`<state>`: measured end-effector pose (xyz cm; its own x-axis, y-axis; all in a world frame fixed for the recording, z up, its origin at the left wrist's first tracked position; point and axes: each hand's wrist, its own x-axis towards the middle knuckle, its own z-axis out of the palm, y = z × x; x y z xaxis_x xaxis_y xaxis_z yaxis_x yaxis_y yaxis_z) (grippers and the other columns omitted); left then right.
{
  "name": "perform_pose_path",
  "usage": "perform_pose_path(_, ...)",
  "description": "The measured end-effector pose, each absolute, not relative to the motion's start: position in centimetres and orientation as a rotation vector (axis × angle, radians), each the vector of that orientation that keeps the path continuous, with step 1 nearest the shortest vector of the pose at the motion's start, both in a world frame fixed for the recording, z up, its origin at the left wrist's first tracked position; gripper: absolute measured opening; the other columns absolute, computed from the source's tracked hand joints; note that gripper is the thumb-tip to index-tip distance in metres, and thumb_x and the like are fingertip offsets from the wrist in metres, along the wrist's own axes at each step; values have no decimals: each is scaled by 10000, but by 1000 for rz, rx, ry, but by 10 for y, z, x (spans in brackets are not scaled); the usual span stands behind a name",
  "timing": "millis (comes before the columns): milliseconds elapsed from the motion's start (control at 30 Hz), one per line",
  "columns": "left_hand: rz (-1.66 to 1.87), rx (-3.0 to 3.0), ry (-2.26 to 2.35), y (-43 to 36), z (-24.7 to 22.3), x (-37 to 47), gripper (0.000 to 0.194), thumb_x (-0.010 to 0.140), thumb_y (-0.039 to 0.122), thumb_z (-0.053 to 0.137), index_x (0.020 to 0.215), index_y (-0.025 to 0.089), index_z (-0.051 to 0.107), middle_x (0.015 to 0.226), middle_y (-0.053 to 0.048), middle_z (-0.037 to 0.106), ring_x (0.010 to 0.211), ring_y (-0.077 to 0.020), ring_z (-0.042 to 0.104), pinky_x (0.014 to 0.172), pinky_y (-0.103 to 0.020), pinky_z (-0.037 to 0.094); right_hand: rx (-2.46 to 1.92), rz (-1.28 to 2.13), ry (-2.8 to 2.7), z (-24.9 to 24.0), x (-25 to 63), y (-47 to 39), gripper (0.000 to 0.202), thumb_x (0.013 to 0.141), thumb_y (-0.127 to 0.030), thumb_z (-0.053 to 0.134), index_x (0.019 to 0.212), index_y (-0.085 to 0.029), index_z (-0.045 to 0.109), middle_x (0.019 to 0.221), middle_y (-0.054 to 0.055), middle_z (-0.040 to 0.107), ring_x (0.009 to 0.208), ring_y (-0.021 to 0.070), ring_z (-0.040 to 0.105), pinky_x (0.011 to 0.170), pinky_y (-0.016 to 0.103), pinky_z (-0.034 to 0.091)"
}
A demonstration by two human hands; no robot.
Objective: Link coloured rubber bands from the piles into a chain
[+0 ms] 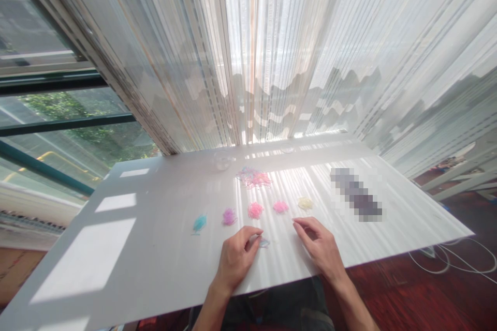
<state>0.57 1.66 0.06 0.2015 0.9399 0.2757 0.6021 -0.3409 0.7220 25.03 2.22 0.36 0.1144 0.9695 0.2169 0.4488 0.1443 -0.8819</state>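
Observation:
My left hand [237, 256] rests at the front middle of the white table, thumb and forefinger pinched together. Beside its fingertips lies a small pale blue-grey bunch of thin bands or strands [264, 242]. To the right, my right hand [320, 243] is also pinched, close to the yellow pile [305, 203]. Whatever either pinch holds is too small to make out. Across the table run more little piles: teal [200, 222], purple [229, 216], coral pink [255, 210] and bright pink [280, 207]. Behind them is a larger mixed-colour heap [255, 178].
A clear round container [222, 161] stands towards the back of the white table [163, 258], and a clear flat piece [288, 150] lies at the back edge. A pixelated object [356, 195] is on the right. Striped sheer curtains [267, 51] hang behind; white cables [446, 264] lie on the floor.

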Motion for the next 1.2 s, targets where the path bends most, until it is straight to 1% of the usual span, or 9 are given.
perform_pose_path(133,976,2015,1429,16,2,5,173,960,217,582,1053,244,725,945,7,780,659,-128,672,686,-231,548,-1468,646,-1469,5,259,28,331,947,-506,616,962,-217,778,977,85,769,852,238,716,761,337,586)
perform_pose_path(267,987,2026,1424,16,1,5,170,954,213,591,1052,247,725,945,13,781,659,-123,676,671,-222,546,-1514,565,-1437,9,277,42,371,935,-528,597,1000,-216,786,1031,93,769,849,235,715,765,350,588)
perform_pose_path(333,995,2030,1422,16,1,6,165,953,210,592,1043,247,724,941,16,781,661,-123,680,671,-219,546,-1535,528,-1433,11,287,51,388,917,-541,601,991,-210,790,1025,96,773,822,231,716,784,363,588)
perform_pose_path(433,1000,2028,1424,16,1,6,161,949,203,594,1034,249,723,922,20,781,663,-124,684,676,-217,551,-1596,514,-1407,14,299,63,410,881,-563,614,974,-205,791,1017,99,783,748,221,715,754,366,590)
perform_pose_path(633,1007,2025,1426,17,3,7,163,944,195,590,1028,247,720,941,9,784,655,-127,683,668,-219,557,-1666,510,-1390,13,305,74,433,827,-587,624,938,-199,782,919,93,793,702,227,702,719,362,583)
perform_pose_path(833,989,2017,1423,16,4,7,176,950,207,572,1039,238,721,931,-4,776,653,-128,669,688,-229,559,-1657,442,-1449,9,301,72,481,866,-630,579,891,-193,779,849,93,779,618,203,648,679,358,567)
perform_pose_path(1033,984,1994,1443,16,5,7,180,952,240,572,1025,229,737,908,-13,772,605,-120,627,663,-230,546,-1604,377,-1498,6,301,70,524,923,-652,538,896,-182,767,829,94,748,651,208,641,650,348,543)
perform_pose_path(1133,998,1972,1446,16,5,7,181,949,268,588,1016,224,750,871,-14,768,579,-118,602,632,-227,536,-1573,303,-1484,7,297,64,496,954,-626,521,887,-192,753,813,86,733,677,215,640,648,349,527)
perform_pose_path(1200,1001,1948,1443,16,5,7,186,947,281,596,1008,218,760,842,-16,764,574,-119,592,618,-225,531,-1505,277,-1517,10,287,55,426,970,-568,537,885,-205,744,795,77,722,681,218,632,652,351,521)
